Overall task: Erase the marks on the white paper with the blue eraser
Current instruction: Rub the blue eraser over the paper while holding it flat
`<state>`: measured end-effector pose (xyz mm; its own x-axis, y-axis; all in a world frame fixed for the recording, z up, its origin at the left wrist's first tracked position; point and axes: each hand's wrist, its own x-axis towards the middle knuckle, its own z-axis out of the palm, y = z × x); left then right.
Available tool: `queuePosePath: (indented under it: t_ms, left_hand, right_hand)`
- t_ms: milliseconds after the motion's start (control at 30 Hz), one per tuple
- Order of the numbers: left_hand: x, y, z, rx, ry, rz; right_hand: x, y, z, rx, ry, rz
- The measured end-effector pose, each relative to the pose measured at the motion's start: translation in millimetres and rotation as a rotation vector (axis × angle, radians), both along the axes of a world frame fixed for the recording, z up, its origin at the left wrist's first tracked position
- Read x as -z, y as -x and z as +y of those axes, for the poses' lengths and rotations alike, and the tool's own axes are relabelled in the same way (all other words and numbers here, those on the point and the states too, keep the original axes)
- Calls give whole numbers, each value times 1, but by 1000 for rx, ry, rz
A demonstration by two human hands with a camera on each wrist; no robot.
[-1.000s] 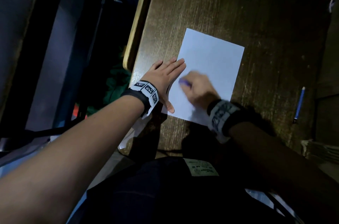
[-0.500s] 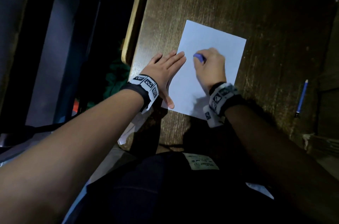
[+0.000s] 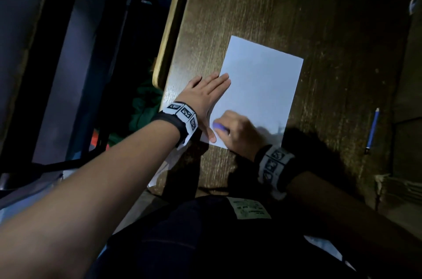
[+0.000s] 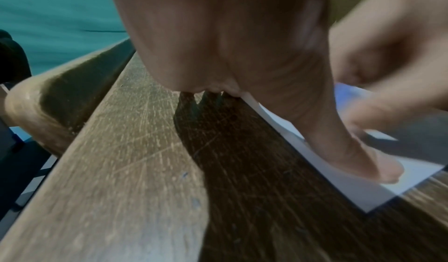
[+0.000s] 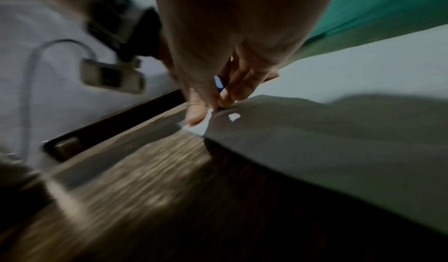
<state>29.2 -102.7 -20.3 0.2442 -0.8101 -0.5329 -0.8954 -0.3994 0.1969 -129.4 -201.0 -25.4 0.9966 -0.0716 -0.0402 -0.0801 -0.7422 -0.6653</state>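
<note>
A white sheet of paper (image 3: 260,86) lies on a dark wooden desk (image 3: 274,4). My left hand (image 3: 205,98) lies flat on the sheet's left edge with straight fingers, its thumb (image 4: 349,151) pressing the near corner of the paper (image 4: 358,195). My right hand (image 3: 237,130) grips the blue eraser (image 3: 219,127) at the near left part of the sheet, close to the left thumb. In the right wrist view the eraser (image 5: 219,83) shows as a blue sliver between the curled fingers. I can make out no marks on the paper; the hand is blurred.
A blue pencil (image 3: 372,129) lies on the desk to the right of the paper. The desk's rounded left edge (image 3: 169,27) runs beside a dark metal chair frame (image 3: 109,50). Green cloth (image 3: 143,105) sits below that edge. My dark-clothed lap is at the bottom.
My right hand with the eraser has swept from the sheet's middle back toward me to the near left corner. The left hand stays flat on the paper's edge.
</note>
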Motion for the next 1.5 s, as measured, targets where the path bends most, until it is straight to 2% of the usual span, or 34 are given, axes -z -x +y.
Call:
queuePosePath:
  t_ms: [33, 67, 167, 200, 233, 267, 333, 400, 433, 467, 533, 600, 667, 733, 800, 833, 933, 1000, 1033, 1100, 1167, 1200, 1333, 1400, 1433, 1500]
  left_hand:
    - [0, 0, 0, 1, -6, -1]
    - [0, 0, 0, 1, -6, 4]
    - [2, -1, 1, -1, 3, 26]
    - [2, -1, 1, 2, 1, 26]
    - [1, 0, 1, 4, -1, 25]
    - [0, 0, 0, 3, 0, 21]
    - [0, -1, 0, -1, -4, 9]
    - [1, -1, 0, -5, -7, 9]
    - [2, -1, 0, -3, -9, 13]
    - [2, -1, 0, 1, -10, 21]
    - [1, 0, 0, 3, -10, 30]
    - [0, 0, 0, 3, -9, 24]
    - [1, -1, 0, 1, 1, 12]
    - [3, -1, 1, -3, 7, -3]
    - [3, -1, 1, -3, 4, 2]
    - [3, -1, 1, -1, 1, 18]
    - [2, 0, 0, -2, -5, 37]
    - [0, 0, 0, 4, -15, 25]
    - [1, 0, -1, 8, -18, 16]
    - [1, 0, -2, 12, -27, -5]
    - [2, -1, -2, 9, -30, -7]
    - [2, -1, -3, 7, -28, -5]
    - [2, 1, -3, 10, -30, -4]
    - [3, 1, -3, 12, -26, -16]
    - [3, 1, -3, 11, -21, -20]
    - [4, 0, -2, 10, -8, -23]
  right_hand:
    - [-2, 0, -4, -85, -17, 35]
    - [-3, -9, -15, -67, -15, 63]
    - [-1, -45, -60, 383, 98, 70]
    - [1, -48, -67, 476, 103, 59]
    - [4, -45, -64, 491, 109, 27]
    - [4, -38, -51, 436, 105, 7]
    - [2, -10, -16, 147, 63, -22]
    - [-3, 7, -10, -73, 29, 70]
    - [-3, 0, -22, -76, 27, 82]
    - [-2, -11, -36, 2, 49, 75]
    - [-2, -29, -63, 253, 89, 45]
    - [4, -31, -64, 414, 102, -17]
    - [8, -16, -31, 366, 77, -59]
    - [3, 10, 3, 77, 20, -13]
    - [0, 8, -4, -93, 30, 4]
    - [-2, -3, -18, -55, 40, 3]
    - [4, -37, -58, 367, 111, 22]
    - [11, -35, -52, 481, 95, -6]
    - [10, -26, -36, 452, 75, -28]
    - [6, 6, -1, 254, 17, 2]
    - [1, 20, 0, 80, -5, 104]
    - [2, 12, -11, 69, 8, 109]
    - [8, -27, -61, 393, 45, 28]
    - [11, -30, -66, 496, 26, 23]
    - [11, -27, -60, 501, 29, 18]
    - [9, -12, -36, 353, 42, -39]
